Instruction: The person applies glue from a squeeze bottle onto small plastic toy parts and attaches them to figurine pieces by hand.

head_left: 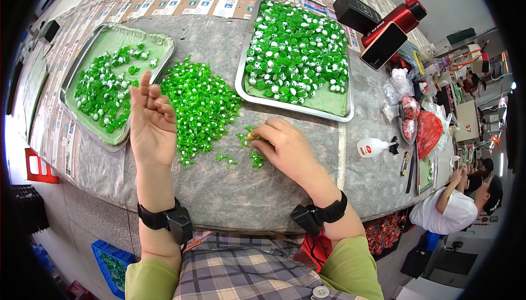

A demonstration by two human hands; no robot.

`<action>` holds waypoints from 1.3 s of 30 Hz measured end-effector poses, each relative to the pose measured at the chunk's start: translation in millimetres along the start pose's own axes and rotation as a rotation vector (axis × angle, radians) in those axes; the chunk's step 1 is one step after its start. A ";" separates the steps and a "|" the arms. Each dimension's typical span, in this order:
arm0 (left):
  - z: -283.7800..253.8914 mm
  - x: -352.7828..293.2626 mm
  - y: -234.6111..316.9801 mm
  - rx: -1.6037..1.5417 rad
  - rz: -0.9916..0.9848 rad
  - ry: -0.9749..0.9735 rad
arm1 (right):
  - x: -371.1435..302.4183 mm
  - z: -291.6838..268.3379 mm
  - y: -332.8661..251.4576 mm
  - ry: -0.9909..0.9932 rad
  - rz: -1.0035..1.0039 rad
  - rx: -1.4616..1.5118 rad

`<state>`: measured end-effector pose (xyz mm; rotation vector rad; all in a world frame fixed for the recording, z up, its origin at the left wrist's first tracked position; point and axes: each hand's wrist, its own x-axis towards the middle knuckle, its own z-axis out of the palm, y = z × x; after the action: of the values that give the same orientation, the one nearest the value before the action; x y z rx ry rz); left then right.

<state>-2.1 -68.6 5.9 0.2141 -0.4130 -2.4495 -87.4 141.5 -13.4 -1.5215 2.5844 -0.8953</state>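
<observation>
My left hand (pixel 154 130) is raised palm up between the left tray and the heap, index finger stretched and the other fingers loosely bent. Nothing shows in it. My right hand (pixel 286 149) is low over the table, thumb and fingers drawn together at a small green plastic piece (pixel 241 137). A few more loose green pieces (pixel 256 160) lie by the thumb. Left of it spreads a heap of small bright green pieces with white spots (pixel 200 105). The left metal tray (pixel 64 89) and right metal tray (pixel 350 100) hold green pieces with white eye-like balls, the right one far fuller.
A white bottle (pixel 372 147) lies to the right. Beyond are a phone (pixel 383 46), a red flask (pixel 402 18), a black box (pixel 356 13) and plastic bags (pixel 429 133). A co-worker (pixel 452 207) sits at the far right. A blue crate (pixel 112 264) stands on the floor.
</observation>
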 end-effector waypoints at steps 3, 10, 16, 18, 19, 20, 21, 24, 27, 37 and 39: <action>6.8 -17.7 -24.3 0.557 -0.112 -0.089 | 0.5 -16.3 -6.2 -0.068 0.332 0.418; 21.6 -47.1 -54.9 1.008 -0.291 -0.432 | -2.9 -27.6 -15.2 0.033 0.438 1.350; 12.1 -45.0 -54.8 0.883 -0.395 -0.259 | -7.7 -48.3 -14.3 0.203 0.250 0.762; 9.2 -43.8 -50.1 0.804 -0.371 -0.199 | -16.1 -78.9 -13.2 0.602 0.220 0.575; 11.2 -42.9 -49.6 0.791 -0.383 -0.159 | -26.1 -98.6 -10.6 0.827 0.230 0.431; 13.4 -42.8 -50.4 0.738 -0.394 -0.141 | -39.0 -117.7 -6.3 1.057 0.293 0.334; 16.3 -42.9 -50.9 0.689 -0.402 -0.135 | -53.7 -135.5 0.3 1.234 0.318 0.236; 16.3 -39.3 -51.9 0.605 -0.442 -0.114 | -101.8 -153.9 32.0 1.130 0.519 0.179; 15.0 -38.7 -50.1 0.579 -0.463 -0.093 | -140.8 -133.5 67.9 0.689 0.766 0.086; 12.4 -40.4 -53.9 0.613 -0.550 -0.157 | -101.8 -114.3 57.1 0.637 0.657 0.507; 11.8 -41.3 -53.9 0.615 -0.607 -0.190 | -75.2 -119.8 32.6 0.648 0.572 0.584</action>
<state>-3.3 0.2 0.5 0.4115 -1.3540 -2.8592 -108.3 269.9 51.0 -0.3408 2.4795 -2.0180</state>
